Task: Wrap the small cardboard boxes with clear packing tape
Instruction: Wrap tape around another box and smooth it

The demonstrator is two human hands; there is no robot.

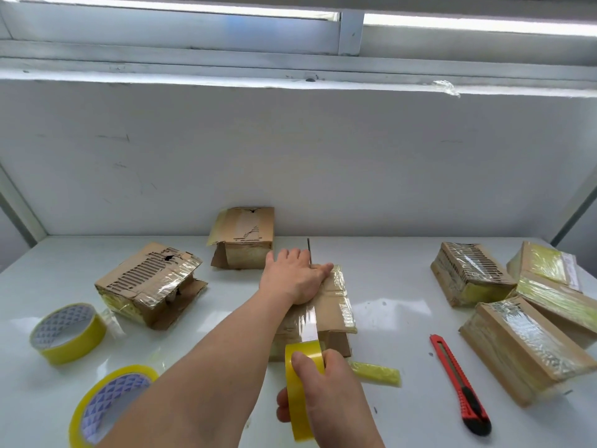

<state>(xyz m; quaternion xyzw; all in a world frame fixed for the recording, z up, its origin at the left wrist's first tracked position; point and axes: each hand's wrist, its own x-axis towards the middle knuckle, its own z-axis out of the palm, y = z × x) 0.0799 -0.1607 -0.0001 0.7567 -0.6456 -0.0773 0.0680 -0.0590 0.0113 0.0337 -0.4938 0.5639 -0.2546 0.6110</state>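
At the centre of the frame a small cardboard box (326, 305) lies on the white bench (387, 318), and the left hand (295, 279) is laid flat on its far top surface, fingers straight and spread, the forearm stretched out diagonally from the lower left. The right hand (326, 392) is seen at the lower centre, fingers and thumb curled round a yellow-tinted tape roll (303, 386) that is held upright on its edge just in front of the box. A clear strip of tape (311, 321) is drawn from the roll up over the near face and top of the box toward the left hand. Two further tape rolls are lying flat at the lower left (68, 333) (109, 405). A torn box (151, 282) is seen left of centre and another opened box (244, 237) at the wall behind. Three taped boxes (523, 289) are grouped at the right edge, and a red utility knife (460, 384) lies on the bench between them and the right hand. A loose yellowish tape scrap (376, 373) is lying just right of the held roll.
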